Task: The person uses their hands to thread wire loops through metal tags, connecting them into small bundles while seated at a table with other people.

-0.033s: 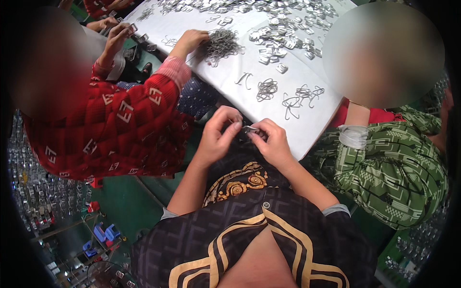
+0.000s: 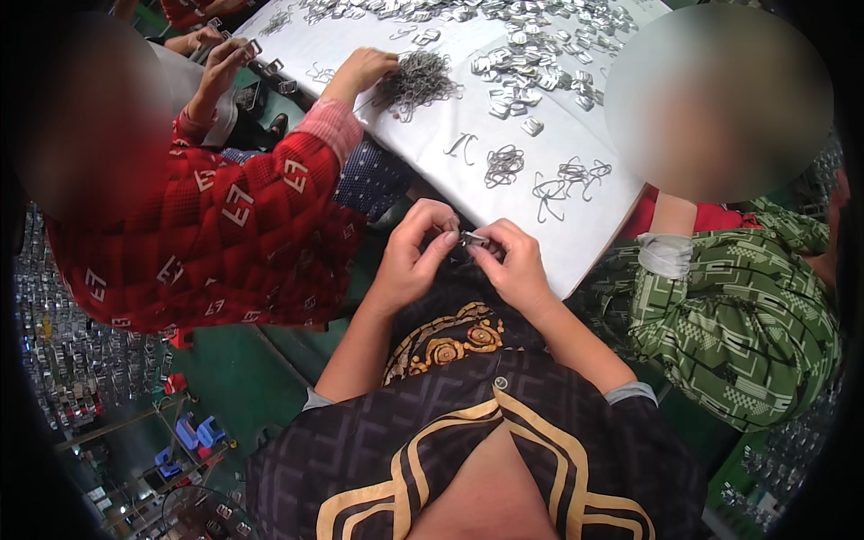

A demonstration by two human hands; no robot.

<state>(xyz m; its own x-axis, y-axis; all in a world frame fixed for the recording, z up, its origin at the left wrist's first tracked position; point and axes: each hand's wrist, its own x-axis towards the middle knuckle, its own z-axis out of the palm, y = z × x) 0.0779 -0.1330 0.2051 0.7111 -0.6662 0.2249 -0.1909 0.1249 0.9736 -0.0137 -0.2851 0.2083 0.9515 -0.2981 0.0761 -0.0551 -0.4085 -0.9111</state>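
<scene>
My left hand [image 2: 418,256] and my right hand [image 2: 517,272] meet just off the near edge of the white-covered table, above my lap. Between the thumb and fingers of my right hand is a small silvery metal buckle [image 2: 474,239]. The left thumb and forefinger are pinched together right at its left end; what they grip is too small to make out. Beyond my hands on the table lie bent wire hooks: a tangled bunch [image 2: 505,166], a looser group [image 2: 551,193], and a pair of single hooks [image 2: 463,147].
Farther back, metal buckles [image 2: 515,81] are heaped across the white table [image 2: 423,148], beside a dense wire pile [image 2: 418,83]. A co-worker's hand [image 2: 364,70] touches that pile; their red sleeve [image 2: 225,216] is at my left. A person in green [image 2: 729,306] sits at my right.
The buckle in my fingers shows at a slightly different tilt. My hands stay close together. The co-worker's hand at the wire pile has shifted a little in the picture, as has the table.
</scene>
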